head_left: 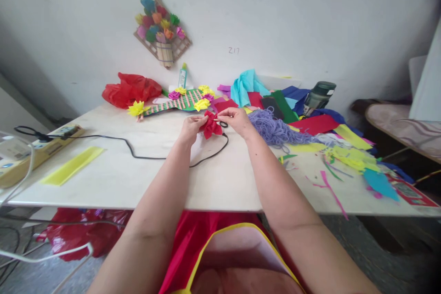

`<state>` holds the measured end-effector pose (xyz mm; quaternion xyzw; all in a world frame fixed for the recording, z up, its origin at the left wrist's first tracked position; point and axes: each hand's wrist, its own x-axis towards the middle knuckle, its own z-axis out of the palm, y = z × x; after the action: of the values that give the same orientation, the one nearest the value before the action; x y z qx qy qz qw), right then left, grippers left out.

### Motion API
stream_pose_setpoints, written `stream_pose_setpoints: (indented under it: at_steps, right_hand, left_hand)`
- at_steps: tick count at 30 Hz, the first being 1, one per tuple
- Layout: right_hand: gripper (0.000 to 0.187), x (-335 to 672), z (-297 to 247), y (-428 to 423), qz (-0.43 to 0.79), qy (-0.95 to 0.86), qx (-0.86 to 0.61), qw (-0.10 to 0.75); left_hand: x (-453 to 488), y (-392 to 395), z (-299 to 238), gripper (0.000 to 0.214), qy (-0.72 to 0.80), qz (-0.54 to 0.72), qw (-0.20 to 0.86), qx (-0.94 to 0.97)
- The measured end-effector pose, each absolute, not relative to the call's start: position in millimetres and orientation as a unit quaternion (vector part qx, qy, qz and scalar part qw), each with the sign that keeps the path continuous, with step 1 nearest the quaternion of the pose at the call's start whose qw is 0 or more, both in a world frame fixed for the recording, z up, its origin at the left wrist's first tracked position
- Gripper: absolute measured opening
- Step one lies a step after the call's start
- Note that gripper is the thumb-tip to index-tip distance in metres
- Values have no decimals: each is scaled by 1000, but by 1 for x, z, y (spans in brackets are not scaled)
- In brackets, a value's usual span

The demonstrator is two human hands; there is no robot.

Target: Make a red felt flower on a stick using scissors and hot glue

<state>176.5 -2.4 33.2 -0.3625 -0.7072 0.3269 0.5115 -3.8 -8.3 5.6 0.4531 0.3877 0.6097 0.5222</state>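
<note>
A red paper flower (211, 127) is held just above the table in front of me. My left hand (191, 128) is closed on its left side, thumb and fingers pinched together. From the right, my right hand (234, 120) pinches at the flower's petals with its fingertips; whether something thin is also between them I cannot tell. Right behind and below the flower, a black cable (136, 156) runs to a dark ringed end, partly hidden by the flower and right hand. Beyond my hands lies a guitar-shaped green craft piece (175, 104) with pink strips and yellow and purple paper flowers.
Purple yarn (272, 127) lies in a heap to the right, among coloured paper and scraps. A dark bottle (319, 97) stands behind it. At left are a power strip (69, 134) and a yellow paper strip (74, 165). Red crumpled paper (131, 91) and a glue bottle (182, 76) are at the back.
</note>
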Motion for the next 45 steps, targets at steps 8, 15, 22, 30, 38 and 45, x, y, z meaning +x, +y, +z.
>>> stream_pose_setpoints:
  at_steps: [8,15,22,30,38,45]
  right_hand:
    - [14,183,39,-7,283,-724,-370,509]
    - [24,177,36,-6,212,-739,-433,470]
    - [18,175,31,-2,227,-722,-452,473]
    - [6,171,31,-4,381,-667,-384,513]
    - [22,175,30,1,203,-749,-420,471]
    - [21,178,31,-2,14,-823,-448,349]
  left_hand:
    - [-4,-6,4,50,398,615,514,447]
    - [-4,-5,4,46,398,629,513,428]
    - [-4,-3,4,48,400,640,509,414]
    - [-3,-5,5,53,401,641,496,428]
    - [-2,-7,7,55,403,634,498,434]
    - [-2,-10,7,50,383,612,505,473]
